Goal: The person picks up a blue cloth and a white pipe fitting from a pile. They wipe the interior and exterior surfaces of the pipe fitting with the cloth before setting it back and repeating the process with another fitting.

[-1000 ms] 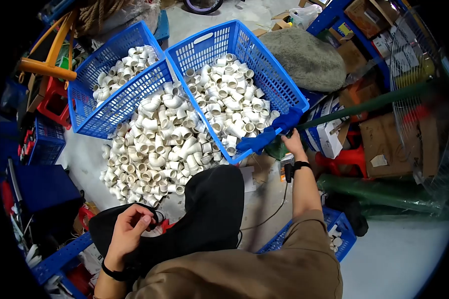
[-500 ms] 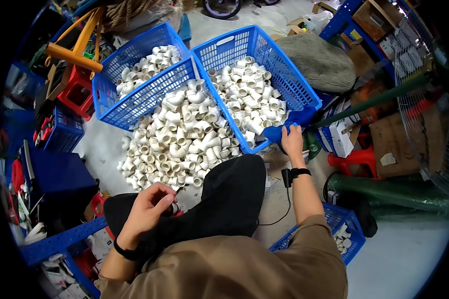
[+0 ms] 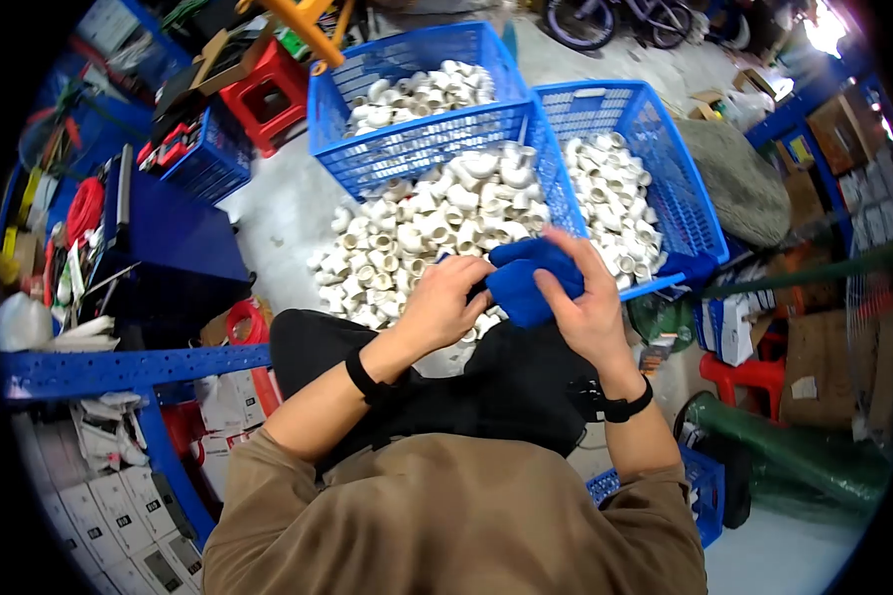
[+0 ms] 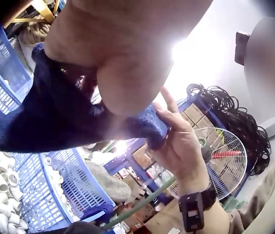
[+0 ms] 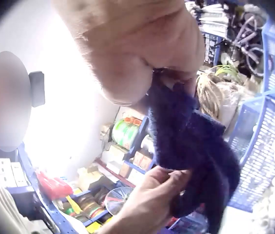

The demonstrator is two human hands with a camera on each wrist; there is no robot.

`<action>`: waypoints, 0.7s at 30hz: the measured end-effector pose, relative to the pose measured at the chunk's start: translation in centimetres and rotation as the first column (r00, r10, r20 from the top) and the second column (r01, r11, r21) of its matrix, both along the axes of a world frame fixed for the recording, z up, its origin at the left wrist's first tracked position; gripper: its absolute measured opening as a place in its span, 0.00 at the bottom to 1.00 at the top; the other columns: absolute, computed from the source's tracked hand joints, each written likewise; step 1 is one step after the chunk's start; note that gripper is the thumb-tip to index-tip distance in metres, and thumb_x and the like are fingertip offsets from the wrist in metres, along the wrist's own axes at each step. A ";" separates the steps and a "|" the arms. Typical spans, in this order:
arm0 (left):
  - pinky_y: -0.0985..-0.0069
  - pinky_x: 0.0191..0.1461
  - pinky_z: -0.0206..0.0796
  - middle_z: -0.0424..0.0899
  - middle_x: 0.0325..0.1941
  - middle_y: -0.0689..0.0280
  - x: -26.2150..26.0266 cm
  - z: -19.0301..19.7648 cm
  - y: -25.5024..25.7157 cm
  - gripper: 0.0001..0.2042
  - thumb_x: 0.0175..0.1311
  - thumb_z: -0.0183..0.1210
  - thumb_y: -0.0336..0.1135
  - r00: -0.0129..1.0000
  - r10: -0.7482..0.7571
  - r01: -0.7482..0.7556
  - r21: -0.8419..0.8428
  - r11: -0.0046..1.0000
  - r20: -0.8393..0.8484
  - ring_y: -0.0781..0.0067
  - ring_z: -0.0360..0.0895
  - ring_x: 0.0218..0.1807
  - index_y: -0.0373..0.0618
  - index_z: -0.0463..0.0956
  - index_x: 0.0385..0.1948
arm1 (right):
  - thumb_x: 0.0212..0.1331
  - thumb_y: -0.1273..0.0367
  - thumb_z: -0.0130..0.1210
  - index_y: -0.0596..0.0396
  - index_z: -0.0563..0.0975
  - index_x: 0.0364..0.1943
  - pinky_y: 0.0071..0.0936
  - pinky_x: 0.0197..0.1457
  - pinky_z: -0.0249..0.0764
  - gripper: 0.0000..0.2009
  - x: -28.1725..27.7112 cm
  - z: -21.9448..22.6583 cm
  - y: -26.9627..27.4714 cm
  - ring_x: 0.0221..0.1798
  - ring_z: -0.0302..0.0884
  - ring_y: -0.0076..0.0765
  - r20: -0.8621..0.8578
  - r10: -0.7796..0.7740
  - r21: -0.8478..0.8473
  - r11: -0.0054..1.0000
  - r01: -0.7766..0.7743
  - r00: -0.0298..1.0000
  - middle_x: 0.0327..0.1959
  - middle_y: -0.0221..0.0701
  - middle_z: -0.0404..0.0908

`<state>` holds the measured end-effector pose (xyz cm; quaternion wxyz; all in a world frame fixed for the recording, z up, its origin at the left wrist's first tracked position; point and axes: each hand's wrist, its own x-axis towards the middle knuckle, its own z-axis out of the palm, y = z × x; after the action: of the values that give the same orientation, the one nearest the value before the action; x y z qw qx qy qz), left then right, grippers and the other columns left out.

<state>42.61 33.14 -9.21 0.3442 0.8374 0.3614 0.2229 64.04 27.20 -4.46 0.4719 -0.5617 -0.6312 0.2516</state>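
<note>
A dark blue fabric glove [image 3: 528,294] is held between both hands in front of the chest, over the lap. My left hand [image 3: 445,305] pinches its left edge. From the other side my right hand [image 3: 593,309] grips it, thumb across the near face. In the right wrist view the glove [image 5: 191,141] hangs down from the right fingers, with the left hand [image 5: 149,197] pinching it lower down. The left wrist view shows the cloth stretched out below the left hand [image 4: 123,58]. A second blue cloth piece [image 3: 687,266] lies over the right crate's near corner.
White elbow pipe fittings [image 3: 407,243] form a heap on the floor before the knees. Two blue crates [image 3: 417,149] hold more of them. A green pole [image 3: 814,276] and red stool [image 3: 744,382] stand right; a blue shelf beam [image 3: 139,372] runs left.
My right hand has picked the glove off the crate's corner and brought it left to the lap. The left hand has risen forward to meet it. The head view has swung right.
</note>
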 end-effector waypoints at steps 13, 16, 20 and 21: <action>0.71 0.40 0.71 0.84 0.46 0.56 -7.6 3.7 5.0 0.17 0.49 0.61 0.17 0.911 -0.229 0.263 -0.055 0.963 0.342 0.57 0.83 0.41 0.43 0.59 0.27 | 0.71 0.58 0.54 0.66 0.73 0.21 0.32 0.47 0.69 0.24 -2.4 -6.3 0.6 0.41 0.73 0.43 -0.076 0.291 -0.592 0.756 -0.278 0.954 0.40 0.41 0.73; 0.70 0.35 0.70 0.86 0.33 0.64 -6.6 4.7 7.2 0.17 0.49 0.66 0.21 0.907 -0.296 0.320 -0.034 0.947 0.300 0.61 0.84 0.35 0.45 0.62 0.27 | 0.64 0.63 0.61 0.63 0.82 0.36 0.32 0.52 0.71 0.14 -3.5 -6.4 1.8 0.47 0.74 0.40 -0.034 0.424 -0.668 0.664 -0.336 0.905 0.43 0.39 0.74; 0.75 0.35 0.70 0.82 0.29 0.63 -4.1 4.9 10.9 0.15 0.46 0.71 0.28 0.895 -0.366 0.404 -0.115 0.908 0.253 0.67 0.79 0.29 0.43 0.71 0.31 | 0.56 0.63 0.67 0.63 0.73 0.60 0.33 0.64 0.70 0.30 -6.6 -6.5 3.5 0.60 0.74 0.37 -0.358 0.415 -0.186 0.846 -0.499 0.837 0.58 0.38 0.74; 0.76 0.37 0.70 0.84 0.31 0.65 -3.8 3.8 12.6 0.16 0.47 0.73 0.30 0.859 -0.398 0.460 -0.146 0.876 0.321 0.73 0.79 0.33 0.42 0.74 0.34 | 0.54 0.62 0.69 0.64 0.69 0.65 0.33 0.67 0.69 0.35 -6.7 -7.2 3.8 0.64 0.73 0.36 -0.437 0.408 -0.063 0.875 -0.480 0.801 0.64 0.38 0.71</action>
<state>38.78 45.73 -5.38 0.5226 0.8139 0.1341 0.2157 57.34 31.03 -11.64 0.4715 -0.3702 -0.6080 0.5206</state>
